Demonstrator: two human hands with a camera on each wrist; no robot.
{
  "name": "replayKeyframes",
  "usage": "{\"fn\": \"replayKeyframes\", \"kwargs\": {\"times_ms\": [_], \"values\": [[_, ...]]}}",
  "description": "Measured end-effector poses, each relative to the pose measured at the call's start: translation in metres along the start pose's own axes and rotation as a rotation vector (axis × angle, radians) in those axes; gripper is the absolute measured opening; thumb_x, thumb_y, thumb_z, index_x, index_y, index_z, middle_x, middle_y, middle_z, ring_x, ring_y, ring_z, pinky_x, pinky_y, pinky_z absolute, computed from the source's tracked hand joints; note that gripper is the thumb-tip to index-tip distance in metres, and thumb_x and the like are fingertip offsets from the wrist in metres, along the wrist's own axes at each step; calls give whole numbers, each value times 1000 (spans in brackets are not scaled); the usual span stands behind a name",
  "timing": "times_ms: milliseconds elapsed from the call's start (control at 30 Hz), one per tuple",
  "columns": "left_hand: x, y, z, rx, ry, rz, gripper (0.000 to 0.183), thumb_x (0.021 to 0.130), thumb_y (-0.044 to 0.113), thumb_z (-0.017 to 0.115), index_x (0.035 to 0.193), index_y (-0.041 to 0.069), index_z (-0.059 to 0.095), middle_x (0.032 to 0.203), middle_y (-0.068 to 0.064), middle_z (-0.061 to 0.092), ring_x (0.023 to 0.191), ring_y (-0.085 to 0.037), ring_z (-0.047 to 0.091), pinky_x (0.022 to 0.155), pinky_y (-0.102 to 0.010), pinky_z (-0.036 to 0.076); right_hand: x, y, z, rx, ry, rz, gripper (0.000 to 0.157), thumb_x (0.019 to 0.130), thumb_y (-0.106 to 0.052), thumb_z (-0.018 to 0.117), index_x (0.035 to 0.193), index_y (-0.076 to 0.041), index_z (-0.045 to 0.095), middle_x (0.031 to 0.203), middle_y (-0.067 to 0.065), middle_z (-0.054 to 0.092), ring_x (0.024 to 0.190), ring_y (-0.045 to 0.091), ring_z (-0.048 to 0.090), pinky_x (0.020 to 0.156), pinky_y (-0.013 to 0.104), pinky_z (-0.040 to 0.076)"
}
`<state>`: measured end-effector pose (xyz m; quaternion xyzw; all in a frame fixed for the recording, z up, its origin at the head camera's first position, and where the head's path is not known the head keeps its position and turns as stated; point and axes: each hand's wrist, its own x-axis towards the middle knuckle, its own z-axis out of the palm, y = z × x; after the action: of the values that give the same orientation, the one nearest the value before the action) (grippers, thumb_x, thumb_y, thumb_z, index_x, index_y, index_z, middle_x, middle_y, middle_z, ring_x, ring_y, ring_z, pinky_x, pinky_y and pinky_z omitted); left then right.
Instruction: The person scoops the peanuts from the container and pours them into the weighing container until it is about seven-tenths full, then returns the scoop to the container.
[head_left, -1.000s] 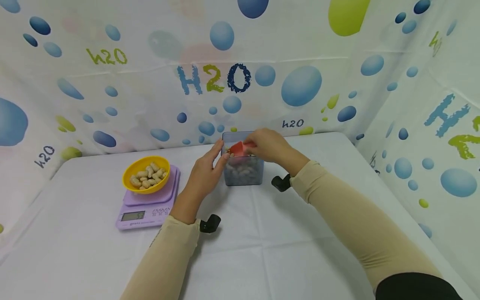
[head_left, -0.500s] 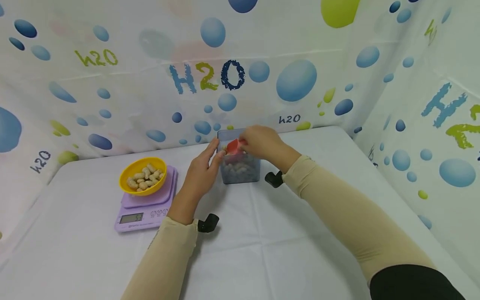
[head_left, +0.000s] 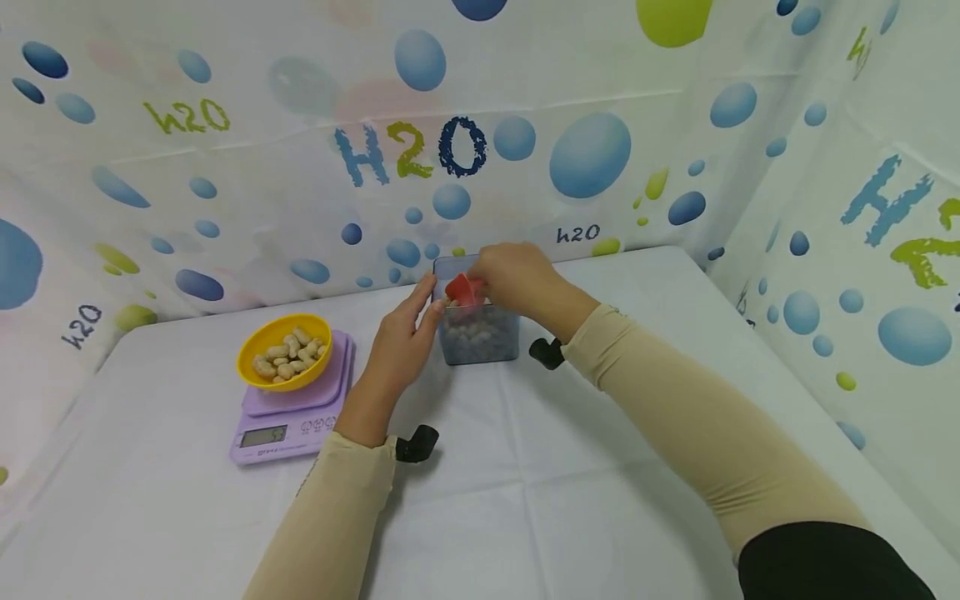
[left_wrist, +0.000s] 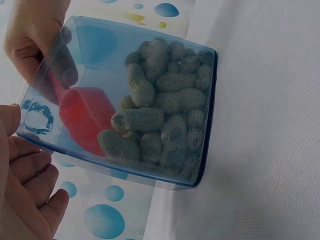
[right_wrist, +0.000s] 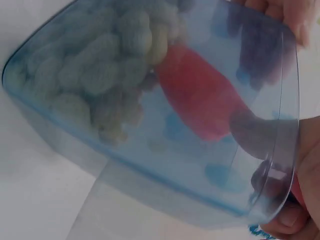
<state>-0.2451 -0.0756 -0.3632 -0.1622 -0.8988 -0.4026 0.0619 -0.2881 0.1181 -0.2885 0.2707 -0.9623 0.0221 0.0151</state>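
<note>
My right hand [head_left: 521,279] holds a red scoop [head_left: 462,289] inside a clear bluish plastic container [head_left: 480,337] near the table's back edge. Through the wall, the left wrist view shows the scoop's bowl [left_wrist: 87,120] against peanuts in their shells [left_wrist: 175,100] in the container's lower part. Whether the scoop carries any peanuts is unclear. My left hand [head_left: 401,342] rests its fairly straight fingers along the container's left side, the thumb touching near the front rim. Its fingers [left_wrist: 40,185] lie outside the wall in the left wrist view.
To the left, a yellow bowl [head_left: 250,358] of peanuts stands on a lilac kitchen scale [head_left: 300,446] with a small lit display. White cloth covers the table [head_left: 585,500]. A patterned curtain [head_left: 300,208] hangs close behind the container.
My right hand has shifted slightly up and left with the scoop, whose bowl sits nearer the container's left side. The left hand keeps its place there. The head view has drifted slightly.
</note>
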Motion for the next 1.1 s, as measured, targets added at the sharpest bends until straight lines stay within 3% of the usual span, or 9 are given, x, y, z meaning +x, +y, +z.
{"fn": "replayKeyframes", "kwargs": {"times_ms": [100,233,433,667,867,1100], "values": [[-1,0,-1,1,4,-10,61,104,50,35,157,21,25,162,6,25,149,-17,26,120,-42,28,0,-5,2,-25,29,-44,16,95,-18,65,106,-17,77,99,1,73,88,18,64,82,35,56],[-2,-2,-1,7,3,-20,62,104,51,35,157,20,25,162,5,25,149,-18,27,120,-42,28,0,-2,2,73,-25,-69,16,95,-20,66,105,-14,77,99,0,73,88,18,62,85,35,54],[-2,-2,1,-8,-4,-2,63,104,51,35,157,19,25,162,5,25,149,-17,26,121,-41,27,-6,11,-3,251,-96,-37,29,94,-27,69,116,-9,73,112,5,72,100,21,63,93,37,53],[-3,1,-3,-18,10,41,62,105,49,36,156,15,28,161,3,27,148,-18,28,122,-40,25,-15,18,-6,404,-68,19,34,93,-29,69,119,-7,72,113,8,71,100,22,61,90,37,53],[-4,4,-4,-25,-9,7,62,105,50,35,157,18,25,162,3,25,149,-18,26,122,-42,24,-17,14,2,382,-36,78,33,96,-28,65,123,-9,70,118,6,71,101,21,62,88,35,54],[-7,9,-1,-11,-25,-36,65,103,55,33,158,21,23,163,5,23,150,-17,23,122,-43,24,-18,9,-4,314,-74,5,32,95,-29,67,119,-9,72,103,6,72,88,22,59,78,31,52]]}}
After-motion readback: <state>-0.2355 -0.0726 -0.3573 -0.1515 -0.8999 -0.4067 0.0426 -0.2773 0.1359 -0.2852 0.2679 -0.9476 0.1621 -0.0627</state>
